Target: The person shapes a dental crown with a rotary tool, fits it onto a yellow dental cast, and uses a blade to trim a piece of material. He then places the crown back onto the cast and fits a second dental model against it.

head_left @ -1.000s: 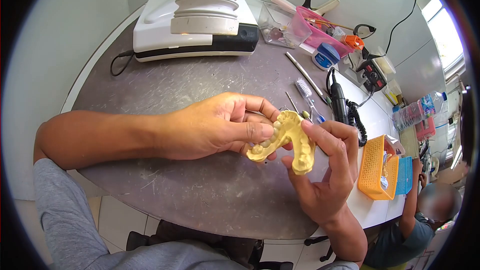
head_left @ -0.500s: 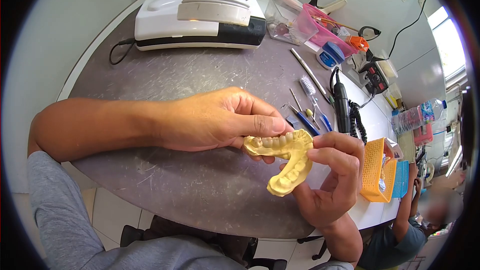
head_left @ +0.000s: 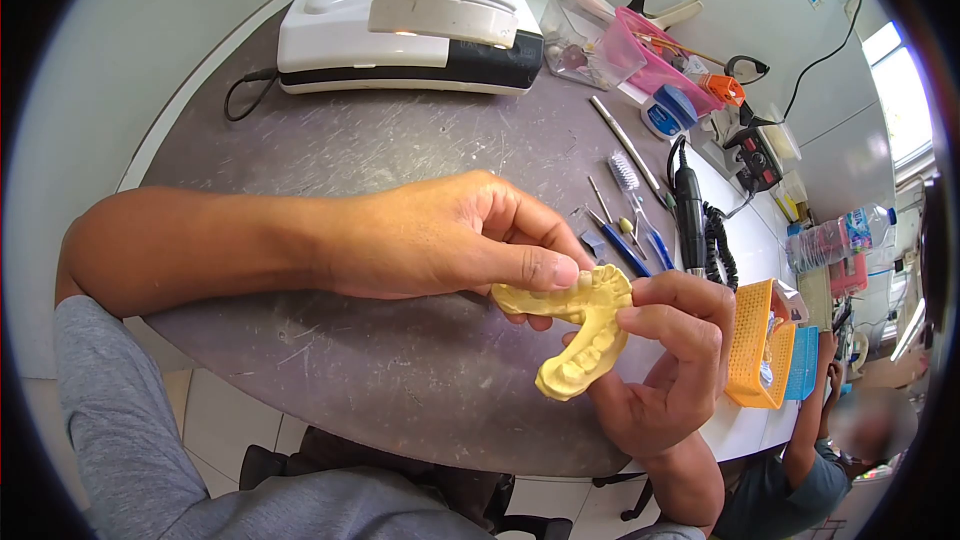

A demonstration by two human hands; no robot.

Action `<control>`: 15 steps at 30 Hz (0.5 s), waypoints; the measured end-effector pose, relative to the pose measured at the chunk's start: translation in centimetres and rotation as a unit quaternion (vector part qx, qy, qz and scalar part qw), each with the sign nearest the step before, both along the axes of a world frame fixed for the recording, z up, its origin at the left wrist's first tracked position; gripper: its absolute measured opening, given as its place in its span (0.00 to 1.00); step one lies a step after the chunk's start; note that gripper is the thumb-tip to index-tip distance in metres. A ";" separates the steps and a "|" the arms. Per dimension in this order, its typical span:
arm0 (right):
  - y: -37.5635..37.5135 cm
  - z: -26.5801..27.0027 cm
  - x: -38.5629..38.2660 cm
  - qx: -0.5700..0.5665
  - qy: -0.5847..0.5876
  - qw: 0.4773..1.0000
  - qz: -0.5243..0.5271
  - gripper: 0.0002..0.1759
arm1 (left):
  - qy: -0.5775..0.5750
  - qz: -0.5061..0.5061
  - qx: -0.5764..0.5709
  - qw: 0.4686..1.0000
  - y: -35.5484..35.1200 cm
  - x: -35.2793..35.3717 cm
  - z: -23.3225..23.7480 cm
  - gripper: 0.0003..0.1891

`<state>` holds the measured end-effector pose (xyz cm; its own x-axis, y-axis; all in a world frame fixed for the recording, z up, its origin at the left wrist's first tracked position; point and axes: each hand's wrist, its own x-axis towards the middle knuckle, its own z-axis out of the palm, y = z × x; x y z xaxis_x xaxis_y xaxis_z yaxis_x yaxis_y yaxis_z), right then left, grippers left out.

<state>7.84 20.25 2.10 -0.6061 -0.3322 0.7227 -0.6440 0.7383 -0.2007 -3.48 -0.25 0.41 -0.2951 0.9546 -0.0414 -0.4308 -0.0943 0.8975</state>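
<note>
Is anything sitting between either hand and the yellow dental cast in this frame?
Nothing visible does. The left hand and the right hand both hold the dental cast directly, above the grey table. The tools lie beyond, clear of the grip.

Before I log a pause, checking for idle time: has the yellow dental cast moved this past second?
Yes. The dental cast has turned and sunk toward the table's near edge, away from the blue-handled tools.

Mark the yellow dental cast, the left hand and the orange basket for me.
yellow dental cast [head_left: 598, 332]: head view, on one tooth row.
left hand [head_left: 450, 235]: head view, on the back of the hand.
orange basket [head_left: 750, 340]: head view, on its mesh side wall.
</note>
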 end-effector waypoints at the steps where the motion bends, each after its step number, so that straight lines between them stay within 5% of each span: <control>1: 0.0 0.0 0.0 0.000 0.000 1.000 0.001 0.26 | 0.006 -0.005 -0.001 1.000 0.0 -0.1 -0.1 0.18; 15: 0.1 -0.1 -0.1 -0.003 0.003 1.000 -0.008 0.27 | -0.016 0.014 -0.010 1.000 0.2 -0.1 -0.6 0.16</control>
